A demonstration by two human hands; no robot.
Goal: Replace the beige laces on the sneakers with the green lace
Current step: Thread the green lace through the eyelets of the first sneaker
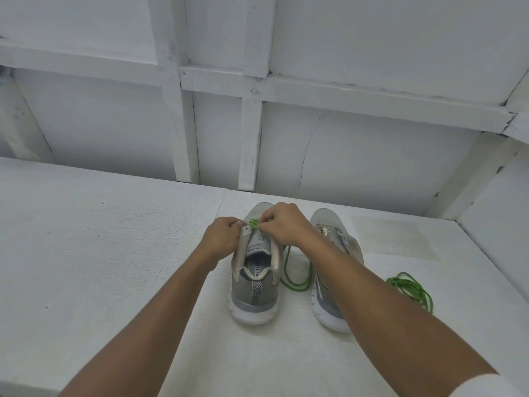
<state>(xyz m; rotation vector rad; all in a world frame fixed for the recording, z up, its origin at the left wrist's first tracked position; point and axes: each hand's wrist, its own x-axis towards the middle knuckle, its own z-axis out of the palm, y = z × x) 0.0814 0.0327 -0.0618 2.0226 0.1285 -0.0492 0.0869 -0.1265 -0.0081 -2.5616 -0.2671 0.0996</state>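
Both worked one grey sneaker (254, 285); left hand (224, 237) gripped its eyelet flap (245, 230) steady; right hand (284, 224) pinched the green lace (253, 222) for threading.

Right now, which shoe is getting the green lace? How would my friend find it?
On the white table two grey sneakers stand side by side, heels toward the camera. It is the left sneaker, under the left hand and right hand. Only it has green lace threaded across its front; the right sneaker shows none on top.
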